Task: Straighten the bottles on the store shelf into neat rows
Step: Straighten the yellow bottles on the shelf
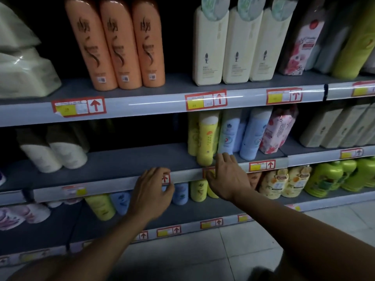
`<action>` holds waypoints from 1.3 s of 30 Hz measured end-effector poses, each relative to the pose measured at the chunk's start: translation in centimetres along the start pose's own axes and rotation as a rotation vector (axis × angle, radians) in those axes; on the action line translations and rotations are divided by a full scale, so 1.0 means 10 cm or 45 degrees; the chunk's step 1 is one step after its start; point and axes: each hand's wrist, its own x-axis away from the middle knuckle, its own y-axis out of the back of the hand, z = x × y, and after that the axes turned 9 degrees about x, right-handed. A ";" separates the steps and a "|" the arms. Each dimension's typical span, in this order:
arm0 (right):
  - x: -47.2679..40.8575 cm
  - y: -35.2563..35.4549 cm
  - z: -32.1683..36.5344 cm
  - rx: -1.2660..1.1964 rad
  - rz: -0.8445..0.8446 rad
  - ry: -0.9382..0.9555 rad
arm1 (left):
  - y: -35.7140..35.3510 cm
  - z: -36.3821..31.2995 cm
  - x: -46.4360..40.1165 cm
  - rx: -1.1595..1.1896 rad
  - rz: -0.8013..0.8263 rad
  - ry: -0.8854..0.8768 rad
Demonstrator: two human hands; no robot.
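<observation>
Two bare arms reach far forward.
The left hand (151, 189) has loosely curled fingers; the right hand (226, 175), a little farther, spreads its fingers, holding nothing.

Price tags (206, 100) too blurred to read

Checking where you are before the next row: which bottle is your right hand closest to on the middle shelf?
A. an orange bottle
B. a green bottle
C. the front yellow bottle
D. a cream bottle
C: the right hand reaches with open fingers toward the base of the front yellow bottle on the middle shelf, not gripping it; the left hand hangs empty before the shelf edge.
</observation>
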 end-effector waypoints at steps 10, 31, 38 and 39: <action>-0.26 -0.22 0.05 -0.208 -0.186 -0.160 | -0.23 0.11 -0.42 0.121 -0.030 0.109; -0.66 -0.34 0.25 -0.525 -0.472 -0.358 | -0.57 -0.06 -1.34 0.637 -0.112 0.146; -0.67 -0.51 0.18 -0.586 -0.541 -0.321 | -0.76 -0.12 -1.66 0.819 -0.057 0.338; -0.67 -0.51 0.18 -0.596 -0.546 -0.327 | -0.78 -0.13 -1.68 0.831 -0.056 0.342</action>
